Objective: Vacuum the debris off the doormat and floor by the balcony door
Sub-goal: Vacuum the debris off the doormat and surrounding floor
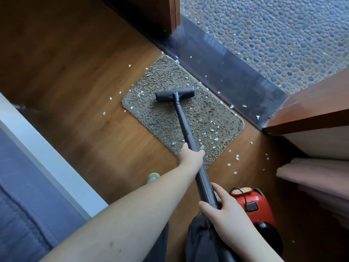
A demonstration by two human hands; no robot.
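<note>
- Left hand grips the dark vacuum wand partway down; right hand grips it nearer the body.
- Vacuum head rests flat on the doormat, toward its far end.
- White debris flakes lie scattered on the mat, thickest at the near right corner; more on the wood floor around it and on the dark door threshold.
- Red canister vacuum sits on the floor just right of the right hand.
- Pebbled balcony surface beyond the threshold.
- Green slipper toe shows under the left forearm.
</note>
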